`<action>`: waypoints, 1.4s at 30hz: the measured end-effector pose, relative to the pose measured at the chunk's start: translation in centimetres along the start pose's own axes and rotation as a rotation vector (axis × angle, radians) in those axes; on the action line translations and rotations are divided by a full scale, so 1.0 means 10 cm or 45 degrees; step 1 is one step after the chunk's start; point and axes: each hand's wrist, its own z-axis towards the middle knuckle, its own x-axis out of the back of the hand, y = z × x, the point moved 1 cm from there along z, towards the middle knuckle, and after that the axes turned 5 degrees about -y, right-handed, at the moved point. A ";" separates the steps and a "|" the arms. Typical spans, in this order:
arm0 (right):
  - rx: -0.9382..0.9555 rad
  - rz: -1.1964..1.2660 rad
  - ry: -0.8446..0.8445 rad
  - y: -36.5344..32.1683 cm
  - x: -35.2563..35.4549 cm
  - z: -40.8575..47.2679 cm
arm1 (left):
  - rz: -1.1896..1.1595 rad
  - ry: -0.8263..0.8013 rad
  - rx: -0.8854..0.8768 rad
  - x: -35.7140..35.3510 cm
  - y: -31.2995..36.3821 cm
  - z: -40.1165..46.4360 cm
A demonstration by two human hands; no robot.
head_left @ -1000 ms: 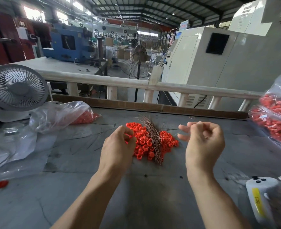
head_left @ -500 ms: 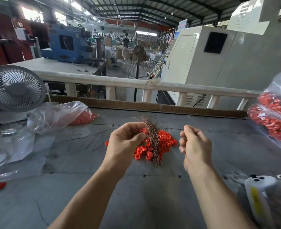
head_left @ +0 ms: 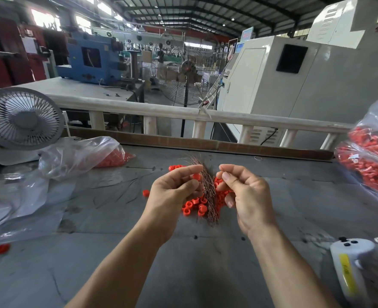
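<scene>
Left hand [head_left: 174, 194], as I read it from the head view, is raised just above the grey table [head_left: 183, 274] with its fingers curled; thumb and forefinger pinch one red ring [head_left: 196, 176] at the fingertips. Right hand [head_left: 244, 194] is level with it and just beside it, palm turned towards the left hand. Its thumb and forefinger are pressed together at the tips and the other fingers are curled below. I cannot tell whether anything is caught in that pinch; whatever may be there is too fine to resolve. Between and below the two hands lies a bundle of copper wires [head_left: 209, 196], laid lengthwise away from me across a pile of red rings [head_left: 192, 206] on the table. One loose ring [head_left: 146, 193] lies just left of the pile, and a further red piece [head_left: 2, 248] lies well apart near the left edge. To the left, a clear plastic bag [head_left: 79, 156] holding more red parts rests beside a white desk fan [head_left: 22, 118]. To the right, a second bag [head_left: 370, 161], full of red parts, stands at the table edge. A white handheld controller [head_left: 350, 267] with a yellow label lies at the lower right. A pale railing [head_left: 250, 117] runs behind the table.
</scene>
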 end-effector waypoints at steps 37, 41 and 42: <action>0.288 -0.682 -0.163 0.03 -0.12 -0.13 | 0.182 0.125 -0.086 -0.01 0.03 -0.02; 0.281 -0.679 -0.159 0.01 -0.12 -0.14 | 0.213 0.119 -0.094 -0.03 0.02 -0.02; 0.279 -0.688 -0.160 0.01 -0.12 -0.14 | 0.221 0.125 -0.097 -0.03 0.02 -0.03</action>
